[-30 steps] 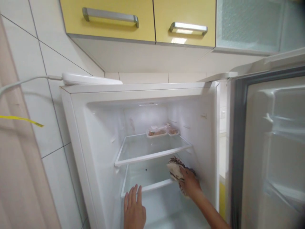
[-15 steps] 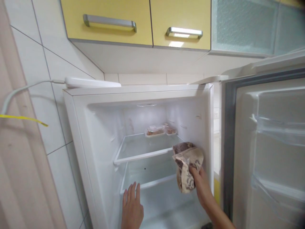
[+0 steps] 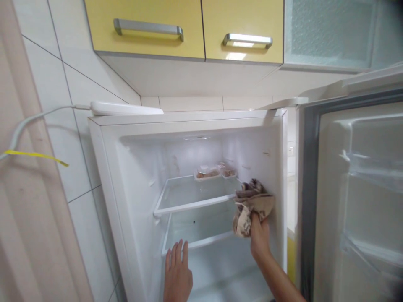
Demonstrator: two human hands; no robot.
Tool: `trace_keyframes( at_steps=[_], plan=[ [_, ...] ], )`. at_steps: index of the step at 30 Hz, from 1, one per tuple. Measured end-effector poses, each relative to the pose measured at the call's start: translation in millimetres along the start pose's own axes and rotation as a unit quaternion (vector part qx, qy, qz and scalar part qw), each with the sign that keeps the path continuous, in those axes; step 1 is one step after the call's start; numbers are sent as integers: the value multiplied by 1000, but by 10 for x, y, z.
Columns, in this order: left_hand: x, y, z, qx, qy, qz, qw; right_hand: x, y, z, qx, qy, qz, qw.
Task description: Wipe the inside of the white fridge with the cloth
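A patterned brown and beige cloth (image 3: 253, 203) is bunched in my right hand (image 3: 260, 237), near the right inner wall of the open fridge (image 3: 189, 121). The cloth overlaps the right ends of the upper shelf (image 3: 195, 205) and the lower shelf (image 3: 208, 241) in view. My left hand (image 3: 178, 272) is open and empty, its fingers slightly apart, with the fingertips at the left part of the lower shelf's front edge. Whether they touch that edge I cannot tell.
Two food packs (image 3: 207, 172) sit at the back of the upper shelf. The fridge door (image 3: 333, 188) stands open at the right. Yellow cabinets (image 3: 145, 12) hang above. A white device (image 3: 126, 109) with a cable lies on the fridge top.
My right hand has moved slightly up with the cloth, which is now folded differently. My left hand has stayed at the lower shelf's edge. The whole view has shifted a little.
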State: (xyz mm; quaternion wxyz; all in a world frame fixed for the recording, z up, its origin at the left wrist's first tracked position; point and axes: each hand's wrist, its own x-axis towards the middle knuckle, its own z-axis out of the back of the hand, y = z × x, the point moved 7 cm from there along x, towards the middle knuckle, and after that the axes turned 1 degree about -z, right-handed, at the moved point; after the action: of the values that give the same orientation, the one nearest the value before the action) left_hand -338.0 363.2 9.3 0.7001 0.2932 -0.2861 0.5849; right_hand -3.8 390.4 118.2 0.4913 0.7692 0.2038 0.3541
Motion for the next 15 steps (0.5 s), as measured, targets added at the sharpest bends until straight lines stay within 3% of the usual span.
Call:
trace_keyframes(
  at_steps=[2,4,5,7,10,12,15],
  plan=[
    [-10,4,-15,2,-9,-6,1000,-37,-221,-153,64,71,-21,995],
    [-19,6,-38,4,-18,-12,1000,-8,-262,-363,113,158,-24,981],
    [-23,8,-54,5,-22,-14,1000,24,-256,-450,152,179,-39,971],
    [-35,16,-90,7,-34,-15,999,79,-263,-584,273,166,-105,942],
    [-58,34,-151,9,-54,-14,998,-22,-381,-802,458,124,-234,849],
    [-72,51,-202,9,-56,-13,998,-198,-501,-946,522,133,-310,783],
    [-88,76,-259,5,-57,-11,998,-400,-637,-1012,562,150,-372,723]
  ],
)
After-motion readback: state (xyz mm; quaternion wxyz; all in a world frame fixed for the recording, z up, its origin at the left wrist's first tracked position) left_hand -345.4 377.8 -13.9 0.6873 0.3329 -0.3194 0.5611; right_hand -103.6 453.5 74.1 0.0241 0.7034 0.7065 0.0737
